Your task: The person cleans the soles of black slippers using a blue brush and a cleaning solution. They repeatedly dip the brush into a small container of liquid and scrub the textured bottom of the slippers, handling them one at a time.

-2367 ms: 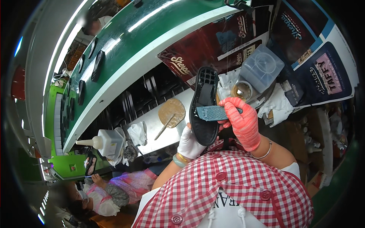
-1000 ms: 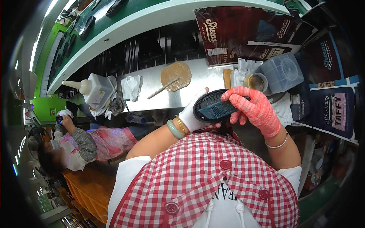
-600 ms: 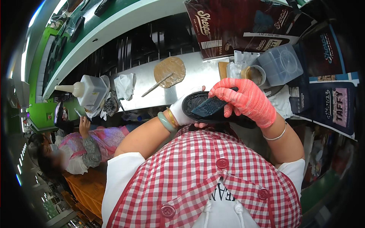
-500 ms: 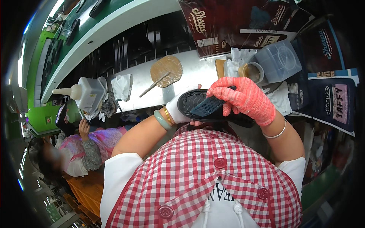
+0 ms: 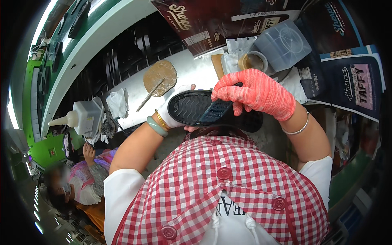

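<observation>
My left hand [image 5: 166, 109], in a white glove with bare fingertips, grips a black shoe sole [image 5: 184, 107] from its left end and underneath. The sole has wavy ridges and a raised rim, and its right end lies partly under my right hand. My right hand [image 5: 257, 93], in a coral knitted glove, is closed with its fingertips on a flat, dark blue-grey piece with a grid texture [image 5: 214, 111]. This piece lies slanted against the middle of the sole. My right fingers hide its upper end.
A stick [image 5: 150, 94] rests on a round brown disc [image 5: 165, 71] on the metal bench [image 5: 195, 70]. Beyond my right hand are a cup of amber liquid [image 5: 261, 61] and a clear plastic tub [image 5: 283, 45]. A white spouted bottle [image 5: 83, 116] stands left. A co-worker [image 5: 87, 179] sits lower left.
The sole and both hands appear further left in the view, as does the whole bench. The grid-textured piece now lies flatter against the sole, and more of the wavy ridges show.
</observation>
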`<state>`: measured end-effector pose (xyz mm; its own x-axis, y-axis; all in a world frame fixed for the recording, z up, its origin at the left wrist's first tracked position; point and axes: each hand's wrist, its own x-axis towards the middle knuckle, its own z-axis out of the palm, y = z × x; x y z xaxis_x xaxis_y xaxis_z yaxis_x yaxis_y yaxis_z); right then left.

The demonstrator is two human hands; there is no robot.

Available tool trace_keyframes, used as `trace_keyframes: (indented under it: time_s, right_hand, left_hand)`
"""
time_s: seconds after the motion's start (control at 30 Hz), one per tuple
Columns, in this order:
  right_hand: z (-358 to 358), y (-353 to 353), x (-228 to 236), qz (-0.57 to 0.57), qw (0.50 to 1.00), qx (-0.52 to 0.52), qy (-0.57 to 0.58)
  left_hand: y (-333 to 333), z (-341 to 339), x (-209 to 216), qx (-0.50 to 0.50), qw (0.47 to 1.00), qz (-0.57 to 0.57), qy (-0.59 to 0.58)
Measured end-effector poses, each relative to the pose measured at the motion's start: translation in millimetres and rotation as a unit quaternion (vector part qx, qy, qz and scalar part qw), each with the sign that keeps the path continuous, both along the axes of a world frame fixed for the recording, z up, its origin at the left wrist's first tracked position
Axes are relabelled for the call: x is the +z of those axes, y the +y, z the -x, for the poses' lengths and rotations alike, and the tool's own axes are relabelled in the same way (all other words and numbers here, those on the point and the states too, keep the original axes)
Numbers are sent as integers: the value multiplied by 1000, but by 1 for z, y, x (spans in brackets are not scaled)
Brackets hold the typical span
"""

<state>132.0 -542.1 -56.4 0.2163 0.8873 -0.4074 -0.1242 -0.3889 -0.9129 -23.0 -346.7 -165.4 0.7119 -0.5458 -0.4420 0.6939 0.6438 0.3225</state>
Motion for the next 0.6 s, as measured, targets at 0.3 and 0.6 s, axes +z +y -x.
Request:
trace_keyframes:
  time_s: [0.3, 0.6]
  right_hand:
    - [-9, -12, 6, 29, 999, 5, -11]
    - [-17, -39, 1, 62, 998, -28, -11]
  left_hand:
    - [4, -5, 1, 19, 996, -76, 34]
    - [22, -5, -17, -1, 996, 69, 52]
